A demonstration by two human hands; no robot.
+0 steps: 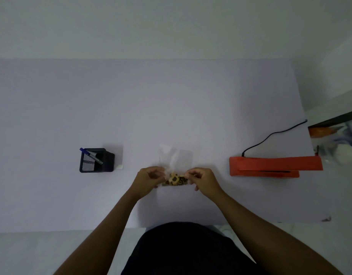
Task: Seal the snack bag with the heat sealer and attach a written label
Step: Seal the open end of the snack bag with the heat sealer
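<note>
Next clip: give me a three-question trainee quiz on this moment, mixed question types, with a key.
1. True or false: both hands pinch the snack bag.
2. The red heat sealer lies on which side of the bag? A) the person's left B) the person's right C) behind the pen holder
3. Fill in: the blue pen stands in the black ____.

Key: 1 true; 2 B; 3 pen holder.

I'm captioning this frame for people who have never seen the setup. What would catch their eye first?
The bright orange heat sealer at the table's right, its black cord trailing away. Then the left hand and right hand at centre, pinching a clear snack bag. Left sits a black pen holder with a blue pen.
</note>
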